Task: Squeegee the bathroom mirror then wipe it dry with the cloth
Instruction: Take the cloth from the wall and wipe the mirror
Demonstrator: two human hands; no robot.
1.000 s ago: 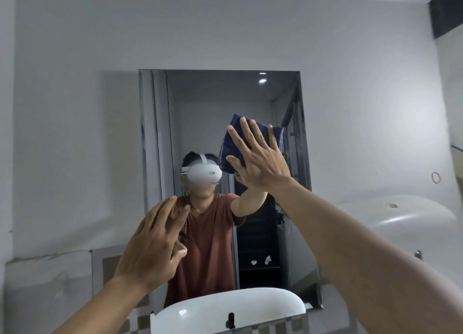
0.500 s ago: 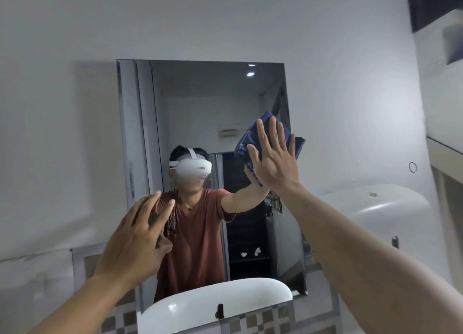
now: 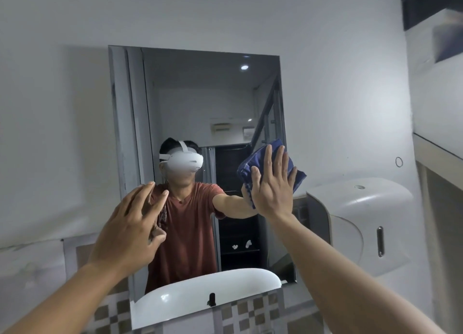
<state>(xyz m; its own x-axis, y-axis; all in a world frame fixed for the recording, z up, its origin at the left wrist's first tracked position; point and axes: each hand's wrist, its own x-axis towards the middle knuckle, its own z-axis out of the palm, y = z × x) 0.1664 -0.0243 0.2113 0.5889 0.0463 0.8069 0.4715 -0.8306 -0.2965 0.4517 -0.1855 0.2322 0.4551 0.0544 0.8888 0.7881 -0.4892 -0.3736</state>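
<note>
A frameless rectangular mirror (image 3: 200,95) hangs on the grey wall. My right hand (image 3: 273,185) presses a folded dark blue cloth (image 3: 253,165) flat against the mirror's right edge at mid height, fingers spread over it. My left hand (image 3: 130,231) hovers in front of the mirror's lower left part, fingers apart, holding nothing. No squeegee is in view. The mirror reflects a person in a red shirt with a white headset.
A white wall-mounted dispenser (image 3: 360,223) sticks out just right of the mirror's lower half. A white basin rim (image 3: 175,308) shows below the mirror, above checkered tiles (image 3: 240,313). A shelf edge (image 3: 441,153) juts from the right wall.
My right hand has slid the cloth rightward and down to the mirror's right edge. The camera view has shifted so the mirror sits higher and more to the left.
</note>
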